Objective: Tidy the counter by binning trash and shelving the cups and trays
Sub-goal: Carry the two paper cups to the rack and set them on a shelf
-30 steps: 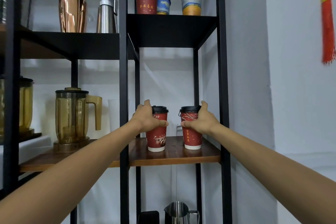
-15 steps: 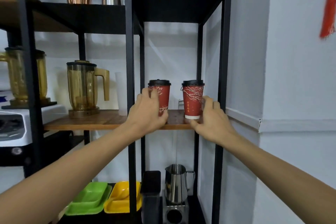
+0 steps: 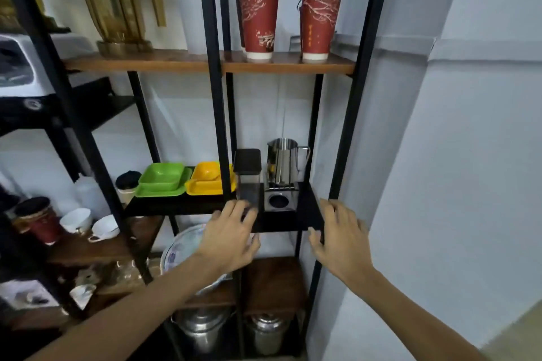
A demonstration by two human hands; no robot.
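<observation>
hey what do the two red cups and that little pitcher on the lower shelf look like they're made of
Red cups: likely paper, given the matte printed walls and white base rims, with black lids that look plastic. Pitcher: apparently stainless steel, given its shiny, mirror-like grey surface.

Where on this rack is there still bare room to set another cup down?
Free: the wooden shelf between the amber pitcher and the two red cups, and the black shelf's right front corner beside the steel holder. Crowded: the black shelf's left, filled by the green tray and yellow tray.
</observation>
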